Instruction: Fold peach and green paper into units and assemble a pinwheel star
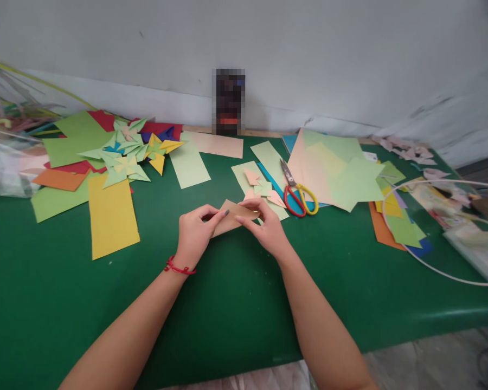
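Observation:
Both my hands grip one piece of peach-coloured paper above the green table, close to its middle. My left hand pinches the paper's left part, thumb on top; a red cord bracelet is on that wrist. At the other end, my right hand has the paper between thumb and fingers, and the paper curves up there. Just behind my right hand lies a folded pink and pale green paper star, on a pale green sheet. Scissors with one red and one yellow handle rest right of it.
Folded paper stars lie on coloured sheets at the left, near a yellow sheet. Pale green and pink sheets are stacked at the right back. A white hoop arcs over the right side. A pixelated dark object stands against the wall.

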Tool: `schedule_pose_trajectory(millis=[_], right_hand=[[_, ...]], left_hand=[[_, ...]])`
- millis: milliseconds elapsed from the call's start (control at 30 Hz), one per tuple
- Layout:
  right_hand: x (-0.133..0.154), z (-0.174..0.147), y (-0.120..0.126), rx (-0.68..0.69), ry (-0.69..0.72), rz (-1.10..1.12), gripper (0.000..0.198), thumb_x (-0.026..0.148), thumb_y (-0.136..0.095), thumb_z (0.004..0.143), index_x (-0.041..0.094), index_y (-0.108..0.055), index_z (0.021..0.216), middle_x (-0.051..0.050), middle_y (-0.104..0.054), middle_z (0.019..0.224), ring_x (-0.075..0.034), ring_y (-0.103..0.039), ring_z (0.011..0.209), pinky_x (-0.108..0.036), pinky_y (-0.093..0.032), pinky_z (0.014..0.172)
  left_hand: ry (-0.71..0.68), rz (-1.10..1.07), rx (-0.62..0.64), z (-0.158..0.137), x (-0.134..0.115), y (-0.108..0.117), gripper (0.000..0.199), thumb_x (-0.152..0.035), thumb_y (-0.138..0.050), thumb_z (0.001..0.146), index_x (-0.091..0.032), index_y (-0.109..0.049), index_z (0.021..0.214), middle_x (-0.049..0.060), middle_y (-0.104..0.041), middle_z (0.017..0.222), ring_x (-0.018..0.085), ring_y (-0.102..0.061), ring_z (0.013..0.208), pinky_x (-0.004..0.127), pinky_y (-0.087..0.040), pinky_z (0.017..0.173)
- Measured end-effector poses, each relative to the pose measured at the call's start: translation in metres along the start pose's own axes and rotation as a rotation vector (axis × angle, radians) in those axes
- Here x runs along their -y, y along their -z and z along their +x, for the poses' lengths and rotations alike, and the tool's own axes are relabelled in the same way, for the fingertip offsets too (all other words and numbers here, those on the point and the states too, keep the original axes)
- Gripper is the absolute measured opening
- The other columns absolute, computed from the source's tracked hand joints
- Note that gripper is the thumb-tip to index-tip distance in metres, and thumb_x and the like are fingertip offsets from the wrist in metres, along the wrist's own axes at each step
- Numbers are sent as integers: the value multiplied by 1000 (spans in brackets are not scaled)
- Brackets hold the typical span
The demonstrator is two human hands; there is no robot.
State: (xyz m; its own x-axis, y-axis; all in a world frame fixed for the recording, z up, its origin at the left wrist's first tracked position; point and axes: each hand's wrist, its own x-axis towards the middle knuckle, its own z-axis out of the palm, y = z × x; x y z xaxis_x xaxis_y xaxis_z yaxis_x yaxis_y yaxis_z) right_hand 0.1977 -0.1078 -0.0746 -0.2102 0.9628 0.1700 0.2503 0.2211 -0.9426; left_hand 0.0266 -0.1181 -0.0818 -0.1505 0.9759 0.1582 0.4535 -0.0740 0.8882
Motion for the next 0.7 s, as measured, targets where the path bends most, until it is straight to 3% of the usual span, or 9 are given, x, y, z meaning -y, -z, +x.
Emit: schedule_pose_trajectory(millis=[133, 300, 500, 700], right_hand=[[0, 0, -4, 9, 95, -79, 11, 35, -60, 76, 25, -60, 80, -4, -59, 100, -21, -55, 98, -39, -42, 90], [-8, 2, -1, -28, 83, -42, 11, 33, -59, 78, 24, -61, 72, -4, -59, 93, -19, -56, 94, -37, -47, 82], [-1, 3, 12, 82, 148, -26, 3, 25, -65, 74, 27, -66, 73, 2, -52, 124, -19, -44, 119, -40, -36, 100], [2, 2, 17, 229, 197, -62, 25, 19, -66, 72, 37, -69, 89, 10, -38, 138, -20, -30, 130, -41, -28, 108]], left_hand=[[-3, -7, 8, 0, -1, -1, 24, -40, -60, 74, -20, -63, 60, -2, -60, 58, 12, -51, 54, 24, -37, 53], [55, 10, 41, 2, 2, 0, 29, -41, -51, 80, -19, -64, 66, -2, -59, 58, 12, -49, 54, 22, -33, 49], [241, -1, 50, 7, 10, 3, 27, -43, -55, 74, -19, -67, 78, 2, -69, 74, 16, -59, 65, 22, -40, 53], [249, 7, 62, 12, 15, 9, 28, -44, -56, 74, -19, -67, 78, 3, -70, 77, 18, -61, 71, 24, -42, 56]])
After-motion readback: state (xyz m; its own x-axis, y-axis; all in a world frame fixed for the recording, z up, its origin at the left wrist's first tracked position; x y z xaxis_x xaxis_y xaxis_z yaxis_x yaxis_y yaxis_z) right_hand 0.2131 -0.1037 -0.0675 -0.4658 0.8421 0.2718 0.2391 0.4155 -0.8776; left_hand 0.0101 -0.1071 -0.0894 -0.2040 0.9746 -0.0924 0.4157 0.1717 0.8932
